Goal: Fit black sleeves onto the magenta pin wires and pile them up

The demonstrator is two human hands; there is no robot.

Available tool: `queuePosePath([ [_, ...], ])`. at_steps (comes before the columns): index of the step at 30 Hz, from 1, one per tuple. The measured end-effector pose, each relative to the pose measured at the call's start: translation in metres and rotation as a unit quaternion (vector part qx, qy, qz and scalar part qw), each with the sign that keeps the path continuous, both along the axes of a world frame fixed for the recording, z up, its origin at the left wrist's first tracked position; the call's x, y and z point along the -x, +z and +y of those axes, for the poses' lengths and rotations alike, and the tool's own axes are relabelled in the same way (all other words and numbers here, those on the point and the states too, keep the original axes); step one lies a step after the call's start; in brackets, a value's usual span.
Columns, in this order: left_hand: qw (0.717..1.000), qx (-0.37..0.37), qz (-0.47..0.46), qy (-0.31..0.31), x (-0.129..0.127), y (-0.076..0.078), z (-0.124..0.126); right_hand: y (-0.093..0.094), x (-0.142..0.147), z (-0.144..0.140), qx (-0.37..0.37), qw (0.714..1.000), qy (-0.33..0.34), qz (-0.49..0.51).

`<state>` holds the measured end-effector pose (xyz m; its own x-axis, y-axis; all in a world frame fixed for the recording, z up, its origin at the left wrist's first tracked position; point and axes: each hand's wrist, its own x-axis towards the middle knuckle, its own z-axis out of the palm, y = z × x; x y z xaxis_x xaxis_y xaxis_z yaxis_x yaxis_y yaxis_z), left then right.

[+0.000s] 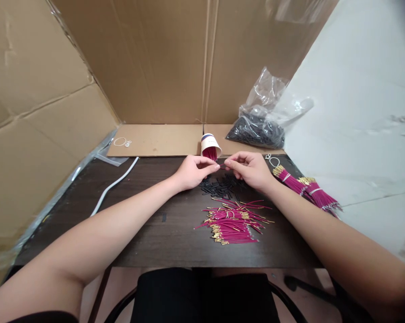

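Above a heap of black sleeves (222, 186) on the table (148, 224), both hands, left (192, 172) and right (251, 170), pinch one small black piece (222, 167); loose pink wires (234, 222) lie nearer, a tipped paper cup (210, 146) just behind.

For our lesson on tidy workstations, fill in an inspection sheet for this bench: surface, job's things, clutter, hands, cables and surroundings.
Surface: dark wooden table, cardboard sheet at the back edge.
Job's things: loose magenta wires with gold tips; short black tubes scattered behind them; tipped paper cup holding more wires; two tied wire bundles.
Clutter: plastic bag of black pieces; rubber bands.
Hands: left hand and right hand pinch one small dark piece between them.
Cables: white cable on the left.
Surroundings: cardboard walls; white sheet on the right.
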<state>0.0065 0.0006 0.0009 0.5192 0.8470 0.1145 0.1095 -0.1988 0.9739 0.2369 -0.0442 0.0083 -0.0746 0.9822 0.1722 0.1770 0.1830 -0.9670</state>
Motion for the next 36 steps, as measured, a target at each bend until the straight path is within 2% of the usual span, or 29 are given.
queuePosePath([
  [8, 1.0, -0.01, -0.008, 0.015, 0.001, -0.004, 0.002, 0.005, -0.005, 0.003, 0.026, 0.999, -0.041, 0.013],
  [13, 0.999, -0.023, -0.015, 0.028, 0.001, -0.005, 0.002, 0.007, -0.008, 0.003, 0.057, 0.998, -0.018, 0.009],
  [20, 0.998, -0.036, -0.017, 0.041, -0.001, -0.008, 0.005, 0.002, -0.004, 0.003, 0.087, 0.991, 0.016, 0.097],
  [24, 0.996, -0.075, -0.002, 0.048, 0.001, -0.01, 0.006, 0.003, -0.012, 0.005, 0.037, 0.999, 0.028, -0.029],
  [28, 0.979, -0.174, 0.094, 0.057, 0.004, -0.005, 0.0, 0.004, -0.02, 0.006, -0.047, 0.983, 0.027, -0.173],
  [31, 0.965, -0.229, 0.122, 0.039, 0.007, -0.001, -0.004, 0.001, -0.024, 0.008, -0.072, 0.972, 0.017, -0.223],
  [36, 0.947, -0.274, 0.158, 0.059, 0.014, -0.001, 0.0, -0.003, -0.032, 0.014, -0.102, 0.954, 0.003, -0.283],
])
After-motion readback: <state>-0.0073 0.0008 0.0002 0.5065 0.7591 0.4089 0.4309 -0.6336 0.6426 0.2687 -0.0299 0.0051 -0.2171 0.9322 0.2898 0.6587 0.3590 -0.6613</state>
